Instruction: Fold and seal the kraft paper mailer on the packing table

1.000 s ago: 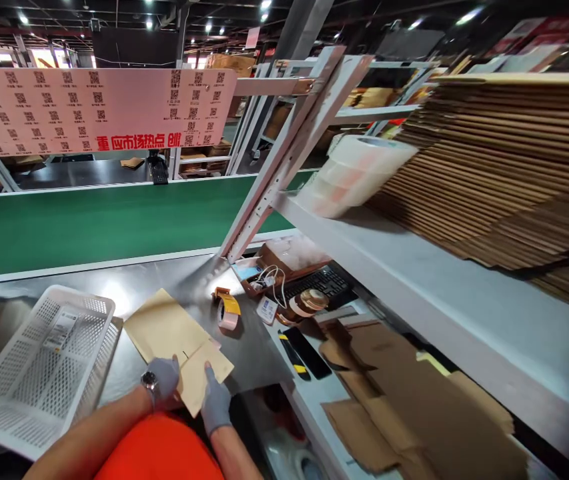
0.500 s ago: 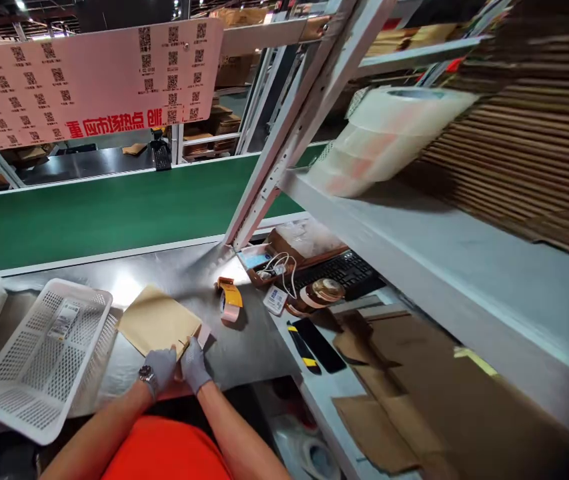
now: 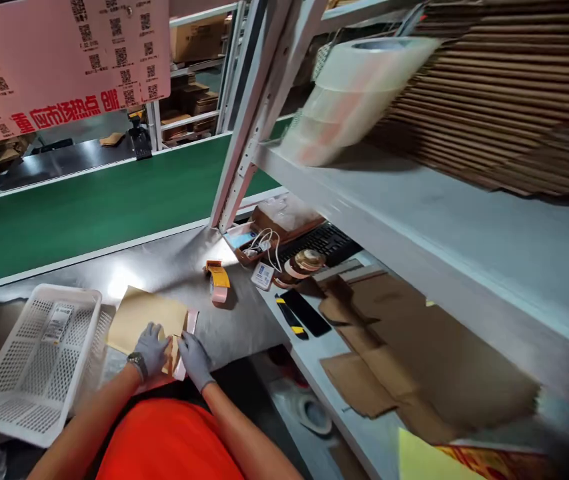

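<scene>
Steel-topped packing bench (image 3: 174, 267) at a warehouse station: nearest the camera, both gloved hands press on a kraft paper mailer (image 3: 147, 319) lying flat at the bench's front edge. The left hand (image 3: 151, 348), a watch at its wrist, rests palm down with fingers spread on the envelope's near corner; the right hand (image 3: 193, 357) lies just beside it, fingers extended along the pink adhesive strip (image 3: 187, 335) on the mailer's right edge. Neither hand grips anything. A white perforated basket (image 3: 29, 360) sits touching the envelope's left side. Just beyond, a tape dispenser (image 3: 217, 281) stands on the steel, with a keyboard (image 3: 321, 241) and flattened cartons (image 3: 414, 353) to the right. Farther back runs a green conveyor belt (image 3: 89, 207) under a QR-code board (image 3: 64, 60).
</scene>
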### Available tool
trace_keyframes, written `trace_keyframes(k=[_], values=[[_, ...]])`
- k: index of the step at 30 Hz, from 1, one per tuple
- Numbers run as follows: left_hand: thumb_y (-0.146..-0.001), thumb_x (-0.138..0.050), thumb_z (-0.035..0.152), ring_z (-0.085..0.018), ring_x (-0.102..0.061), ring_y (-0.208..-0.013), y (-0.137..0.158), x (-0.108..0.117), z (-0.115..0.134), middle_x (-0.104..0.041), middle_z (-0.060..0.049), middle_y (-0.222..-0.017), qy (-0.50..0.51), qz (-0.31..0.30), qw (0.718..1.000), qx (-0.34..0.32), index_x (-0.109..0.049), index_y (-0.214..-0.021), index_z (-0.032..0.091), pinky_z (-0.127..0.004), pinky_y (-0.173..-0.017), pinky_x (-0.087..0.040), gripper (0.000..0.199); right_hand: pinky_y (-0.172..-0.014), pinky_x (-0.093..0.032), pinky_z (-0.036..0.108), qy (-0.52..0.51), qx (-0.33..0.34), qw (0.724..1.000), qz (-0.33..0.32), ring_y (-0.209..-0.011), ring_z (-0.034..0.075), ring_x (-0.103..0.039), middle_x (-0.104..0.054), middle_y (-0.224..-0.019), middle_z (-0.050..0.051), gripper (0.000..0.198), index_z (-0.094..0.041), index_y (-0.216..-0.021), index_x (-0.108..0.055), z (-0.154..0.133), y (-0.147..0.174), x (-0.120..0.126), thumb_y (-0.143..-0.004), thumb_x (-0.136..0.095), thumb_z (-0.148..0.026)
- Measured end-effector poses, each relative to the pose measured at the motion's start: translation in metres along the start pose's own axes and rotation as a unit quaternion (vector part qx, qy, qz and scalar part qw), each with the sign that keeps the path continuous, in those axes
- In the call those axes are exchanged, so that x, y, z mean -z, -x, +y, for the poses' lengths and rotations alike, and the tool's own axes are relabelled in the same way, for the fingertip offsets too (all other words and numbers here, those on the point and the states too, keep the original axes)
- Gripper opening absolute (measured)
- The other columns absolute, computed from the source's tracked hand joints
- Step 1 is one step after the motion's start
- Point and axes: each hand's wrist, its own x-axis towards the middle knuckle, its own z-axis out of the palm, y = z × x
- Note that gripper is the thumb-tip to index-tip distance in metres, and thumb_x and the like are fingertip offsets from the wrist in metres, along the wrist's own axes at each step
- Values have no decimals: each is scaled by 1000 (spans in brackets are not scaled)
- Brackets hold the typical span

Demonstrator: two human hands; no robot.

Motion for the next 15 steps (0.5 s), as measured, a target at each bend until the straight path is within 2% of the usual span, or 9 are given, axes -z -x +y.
trace_keyframes(k=[3,5,7,9,12,15], values=[[-94,-82,55,-62,-16,-180,-13,6,-20,-19,-16,-200,-36,-45,998,-17,-47,-182,44,-79,-139,-18,95,-117,-51,46,84,36,996,-22,-124,37,-74,-84,-121,15,23,-21,-100,-83,14,31,11,-78,-81,-27],[-85,-89,64,-70,-9,-178,-23,6,-25,-8,-16,-202,-48,-78,995,-27,-42,-183,49,-84,-137,-13,109,-116,-52,47,174,69,981,-51,-124,39,-74,-83,-125,16,26,-20,-100,-84,20,52,8,-75,-85,-26],[-81,-92,65,-72,-8,-177,-32,4,-26,-6,-15,-202,-59,-83,994,-33,-41,-181,54,-86,-135,-14,113,-113,-53,46,251,73,964,-43,-125,38,-74,-83,-128,16,18,-20,-98,-84,22,67,2,-81,-83,-26],[-79,-92,64,-72,-11,-176,-39,2,-25,-7,-16,-202,-70,-74,994,-33,-44,-179,56,-87,-133,-16,112,-107,-55,43,273,45,961,3,-121,36,-76,-84,-122,15,7,-21,-90,-83,21,73,-5,-88,-75,-22],[-77,-94,64,-74,-14,-174,-47,0,-24,-8,-18,-202,-89,-66,993,-33,-47,-178,55,-89,-129,-21,111,-99,-55,39,226,-2,971,82,-109,32,-78,-84,-106,14,15,-21,-75,-77,20,72,-9,-88,-73,-18],[-76,-96,60,-76,-17,-173,-51,1,-24,-11,-20,-201,-94,-55,993,-40,-52,-176,52,-90,-126,-28,109,-95,-55,36,175,-28,973,147,-102,29,-78,-84,-100,10,14,-22,-77,-78,20,71,-3,-89,-72,-19]])
